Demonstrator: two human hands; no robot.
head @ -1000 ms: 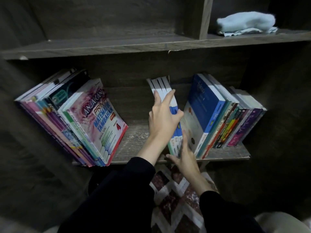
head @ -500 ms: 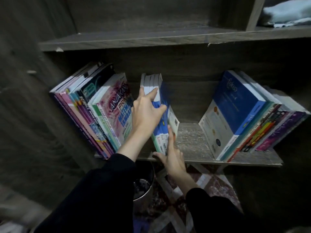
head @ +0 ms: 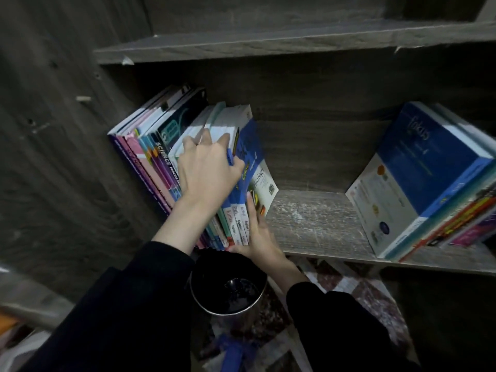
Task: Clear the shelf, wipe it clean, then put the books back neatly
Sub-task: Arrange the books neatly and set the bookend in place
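A small set of blue and white textbooks [head: 248, 157] stands on the wooden shelf [head: 316, 224], leaning left against a stack of colourful books [head: 150, 157] at the shelf's left end. My left hand [head: 206, 170] grips the top edges of this set, fingers curled over the pages and thumb on the blue cover. My right hand [head: 257, 234] lies against the lower spines and cover at the shelf's front edge, fingers straight. A second group of books, fronted by a large blue one [head: 418, 178], leans right at the far end.
Bare, dusty shelf board lies between the two book groups. A round metal bin [head: 228, 288] stands on the patterned floor right below the shelf's front edge under my hands. Another shelf board [head: 268, 41] runs overhead, and a wooden side panel [head: 53, 157] closes the left.
Both hands have slid the blue and white set leftward from the middle of the shelf until it leans against the left stack. The view has shifted left as well.
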